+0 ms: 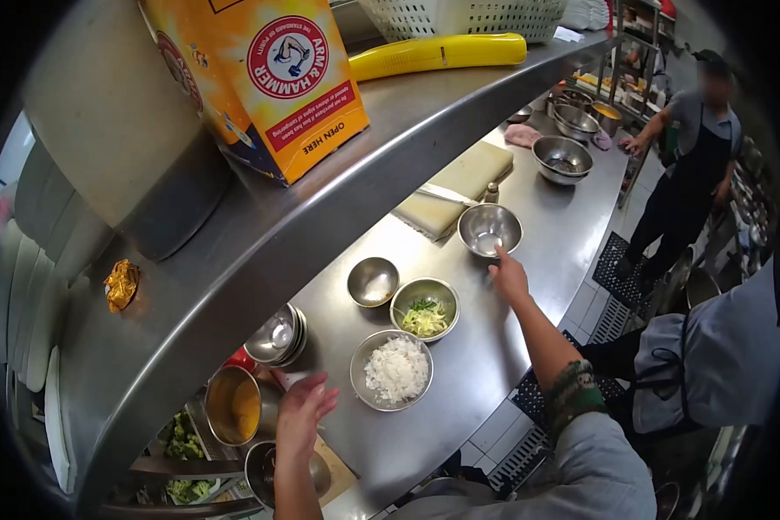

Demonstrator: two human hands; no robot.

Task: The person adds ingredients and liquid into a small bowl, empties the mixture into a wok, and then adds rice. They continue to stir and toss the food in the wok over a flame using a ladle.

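Note:
My right hand (509,276) is at the near rim of a steel bowl (490,229), one finger stretched toward it; contact is hard to tell. My left hand (301,416) is raised with fingers apart and holds nothing, left of a bowl of white rice (396,370). Behind the rice stands a bowl with shredded green and pale vegetables (425,319). A smaller bowl (373,282) with a little pale content stands beside it. Nested steel bowls (274,336) are above my left hand, and a pot with orange-yellow content (234,406) is to its left.
A raised steel shelf (260,234) crosses above the counter, holding an orange box (260,78) and a yellow tool (442,55). A knife (446,194) lies by a cutting board (468,178). Two people (698,156) (706,355) stand at the right.

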